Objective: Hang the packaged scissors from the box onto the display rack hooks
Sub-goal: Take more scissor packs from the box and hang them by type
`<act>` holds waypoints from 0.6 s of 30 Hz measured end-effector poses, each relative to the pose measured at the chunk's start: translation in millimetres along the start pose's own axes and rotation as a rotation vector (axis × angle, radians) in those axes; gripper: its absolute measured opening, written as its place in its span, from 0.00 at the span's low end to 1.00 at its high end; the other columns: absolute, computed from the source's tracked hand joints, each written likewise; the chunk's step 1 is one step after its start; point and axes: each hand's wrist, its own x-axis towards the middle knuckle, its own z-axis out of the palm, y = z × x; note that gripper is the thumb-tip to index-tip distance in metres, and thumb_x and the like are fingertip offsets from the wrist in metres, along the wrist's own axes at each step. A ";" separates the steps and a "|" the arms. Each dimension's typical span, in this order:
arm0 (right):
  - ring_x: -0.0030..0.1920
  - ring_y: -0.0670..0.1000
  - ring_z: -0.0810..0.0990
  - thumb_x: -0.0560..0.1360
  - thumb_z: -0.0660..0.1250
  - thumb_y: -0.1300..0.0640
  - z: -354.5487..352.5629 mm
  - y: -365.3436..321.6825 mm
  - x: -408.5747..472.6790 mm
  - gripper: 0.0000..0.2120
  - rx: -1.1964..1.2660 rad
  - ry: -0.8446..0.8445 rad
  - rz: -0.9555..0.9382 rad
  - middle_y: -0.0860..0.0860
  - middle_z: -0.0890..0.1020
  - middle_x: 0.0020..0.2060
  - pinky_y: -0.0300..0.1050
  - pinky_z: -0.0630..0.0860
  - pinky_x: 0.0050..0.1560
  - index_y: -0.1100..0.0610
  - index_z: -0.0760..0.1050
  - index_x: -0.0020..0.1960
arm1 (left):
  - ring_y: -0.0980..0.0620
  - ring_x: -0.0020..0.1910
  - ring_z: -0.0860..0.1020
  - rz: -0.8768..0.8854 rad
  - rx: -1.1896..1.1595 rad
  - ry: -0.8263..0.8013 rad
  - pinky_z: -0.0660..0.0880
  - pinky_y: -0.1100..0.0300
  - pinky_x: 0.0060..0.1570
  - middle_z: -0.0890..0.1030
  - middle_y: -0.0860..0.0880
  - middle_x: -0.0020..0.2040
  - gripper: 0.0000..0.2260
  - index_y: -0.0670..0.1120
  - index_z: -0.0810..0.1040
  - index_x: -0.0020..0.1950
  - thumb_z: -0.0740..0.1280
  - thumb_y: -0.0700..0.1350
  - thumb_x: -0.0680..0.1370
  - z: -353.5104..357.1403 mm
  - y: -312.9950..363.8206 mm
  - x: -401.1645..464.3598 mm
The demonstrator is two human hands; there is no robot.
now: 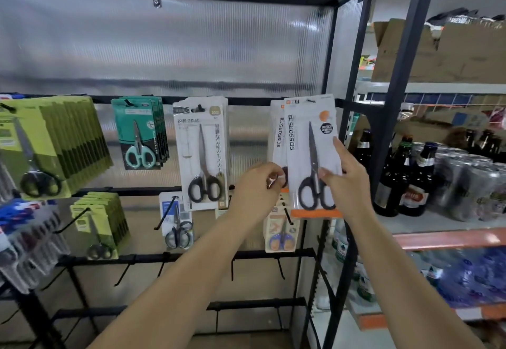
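At the far left of the frame, thick stacks of olive-green carded scissors (pixel 52 143) hang from a black metal display rack (pixel 246 101) backed by ribbed translucent plastic sheeting (pixel 191 47). To their right hangs a teal pack with mint-handled scissors (pixel 138 132), then a tall white card with black-handled scissors (pixel 202 154) and printed vertical lettering. Below, a smaller green stack (pixel 100 225) and a blue-and-white pack (pixel 176 224) hang on the lower row, with bare black wire hooks jutting out beneath.

Right of centre, the left hand (pixel 254 187) has its fingers curled in a pinch at the lower edge of a white scissors pack already hanging (pixel 277 140). Just beside it, the right hand (pixel 346 181) grips the packaged scissors (pixel 310 154) by its right edge, thumb on the front. This flat, glossy white card reads "SCISSORS" vertically, carries an orange base strip, an orange dot and a black round sticker, and shows slim steel blades with black loop handles. It sits upright against the rack's upper bar, in front of the hanging pack.

At the right of the frame, brown glass bottles (pixel 394 173) and silver cans (pixel 465 184) stand on a shelf, with a cardboard box (pixel 443 53) above.
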 end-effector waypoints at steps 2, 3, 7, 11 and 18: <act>0.52 0.44 0.76 0.73 0.66 0.69 -4.9 -0.7 6.6 0.31 -0.020 0.004 -0.007 0.49 0.73 0.66 0.28 0.75 0.42 0.50 0.64 0.72 | 0.51 0.50 0.76 0.058 0.067 -0.010 0.73 0.57 0.52 0.79 0.48 0.51 0.08 0.43 0.79 0.56 0.64 0.41 0.79 -2.8 -0.8 -0.6; 0.54 0.45 0.76 0.73 0.67 0.69 -6.5 -0.2 7.8 0.31 -0.020 0.003 0.002 0.48 0.74 0.65 0.32 0.76 0.47 0.50 0.64 0.72 | 0.51 0.50 0.76 0.073 0.085 -0.007 0.74 0.56 0.53 0.79 0.48 0.52 0.09 0.43 0.80 0.56 0.64 0.42 0.79 -4.0 -1.2 -1.6; 0.57 0.52 0.79 0.74 0.67 0.65 -10.1 8.4 7.4 0.28 -0.062 -0.018 0.047 0.50 0.75 0.65 0.51 0.77 0.58 0.53 0.65 0.72 | 0.51 0.52 0.77 0.103 0.120 -0.007 0.74 0.55 0.54 0.80 0.48 0.52 0.09 0.43 0.80 0.56 0.65 0.43 0.78 -5.9 -4.8 -7.3; 0.55 0.49 0.78 0.75 0.67 0.62 -7.4 6.1 13.4 0.28 -0.150 -0.048 0.052 0.50 0.75 0.64 0.36 0.77 0.46 0.52 0.63 0.73 | 0.52 0.52 0.77 0.101 0.112 -0.025 0.74 0.57 0.54 0.80 0.48 0.52 0.09 0.43 0.80 0.57 0.64 0.43 0.79 -8.5 -6.5 -11.2; 0.52 0.54 0.75 0.77 0.63 0.57 6.3 4.7 23.2 0.28 -0.593 -0.135 0.054 0.55 0.66 0.68 0.41 0.70 0.39 0.54 0.59 0.74 | 0.55 0.50 0.76 0.056 0.110 -0.046 0.71 0.63 0.51 0.79 0.50 0.53 0.09 0.44 0.79 0.57 0.65 0.42 0.78 -18.5 -21.4 -15.7</act>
